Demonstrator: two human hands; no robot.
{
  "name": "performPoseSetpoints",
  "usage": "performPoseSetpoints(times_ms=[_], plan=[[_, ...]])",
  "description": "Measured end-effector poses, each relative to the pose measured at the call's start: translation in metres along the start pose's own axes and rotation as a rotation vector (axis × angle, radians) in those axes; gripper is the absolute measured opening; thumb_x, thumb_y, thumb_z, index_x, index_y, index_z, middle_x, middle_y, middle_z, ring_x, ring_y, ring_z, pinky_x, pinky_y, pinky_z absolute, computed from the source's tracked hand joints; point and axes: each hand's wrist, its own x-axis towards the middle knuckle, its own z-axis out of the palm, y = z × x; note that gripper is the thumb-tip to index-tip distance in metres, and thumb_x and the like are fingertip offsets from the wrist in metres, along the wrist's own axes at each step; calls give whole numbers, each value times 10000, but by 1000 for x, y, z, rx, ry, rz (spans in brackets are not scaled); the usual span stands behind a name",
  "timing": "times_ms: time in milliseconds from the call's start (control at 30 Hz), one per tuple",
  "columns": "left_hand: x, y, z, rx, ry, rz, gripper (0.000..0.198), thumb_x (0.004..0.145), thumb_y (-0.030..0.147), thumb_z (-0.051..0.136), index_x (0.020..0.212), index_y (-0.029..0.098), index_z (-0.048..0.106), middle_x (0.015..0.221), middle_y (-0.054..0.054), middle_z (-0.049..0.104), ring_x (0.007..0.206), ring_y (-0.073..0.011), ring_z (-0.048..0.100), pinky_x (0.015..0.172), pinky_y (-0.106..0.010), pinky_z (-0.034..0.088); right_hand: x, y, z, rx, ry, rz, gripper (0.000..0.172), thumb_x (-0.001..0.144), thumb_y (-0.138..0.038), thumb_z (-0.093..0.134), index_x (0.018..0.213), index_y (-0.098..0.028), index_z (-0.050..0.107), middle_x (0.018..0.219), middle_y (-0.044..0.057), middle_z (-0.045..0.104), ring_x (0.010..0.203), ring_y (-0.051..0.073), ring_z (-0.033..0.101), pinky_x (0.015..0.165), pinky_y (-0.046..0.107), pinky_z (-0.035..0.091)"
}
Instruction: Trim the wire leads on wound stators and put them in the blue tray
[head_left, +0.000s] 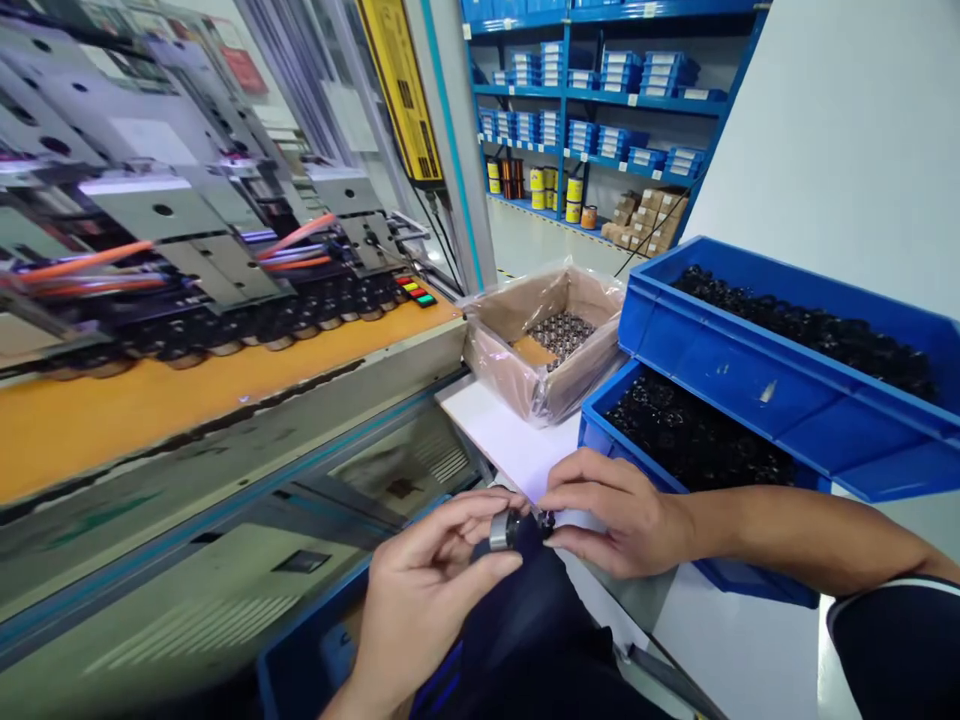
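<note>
My left hand (424,590) pinches a small metal ring part (501,531) between thumb and fingers, low in the middle of the view. My right hand (615,510) is closed just to its right, with its fingertips on a small black part (545,520) that touches the ring. Both hands hover over my lap beside a white table (510,440).
Two stacked blue bins (757,385) of black parts stand to the right. A plastic-lined cardboard box (551,335) holds small metal parts. A machine with an orange-topped bench (150,400) and a row of black spindles runs along the left. Blue shelving (600,110) is at the back.
</note>
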Motion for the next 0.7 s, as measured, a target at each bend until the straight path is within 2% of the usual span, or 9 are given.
performPoseSetpoints(times_ms=[167,267,400,567,700], plan=[[0,6,15,-165,47,-189,265,660,240,905,900,211,798,867,-54,816,754,-170,771,762,-219,622,2,-1,6,19,79,-5,240,968,-211,600,1179,-99,580,984,117,631,916,161,614,787,280,565],[1,4,19,-216,-12,-233,271,677,257,898,919,199,790,813,-49,809,732,-165,769,734,-208,616,3,-2,8,-11,105,-29,188,969,-233,608,1098,-96,605,947,122,648,878,173,617,789,328,563],[5,0,15,-182,-108,-235,291,704,185,874,978,203,780,848,-56,820,759,-161,779,719,-182,607,3,-2,8,-16,118,-21,173,958,-208,620,1090,-96,612,946,124,661,864,171,622,771,329,567],[4,6,13,-73,-93,-171,306,677,125,870,962,193,783,787,-36,814,709,-161,775,678,-176,611,3,-3,7,-6,127,-28,212,940,-185,631,1119,-72,612,959,145,670,890,180,630,795,336,570],[1,10,13,-12,-59,-127,326,652,78,867,945,200,792,783,-23,815,683,-148,771,662,-156,608,4,-2,6,-36,116,-36,221,943,-233,650,1095,-75,621,955,142,677,884,177,633,789,336,570]])
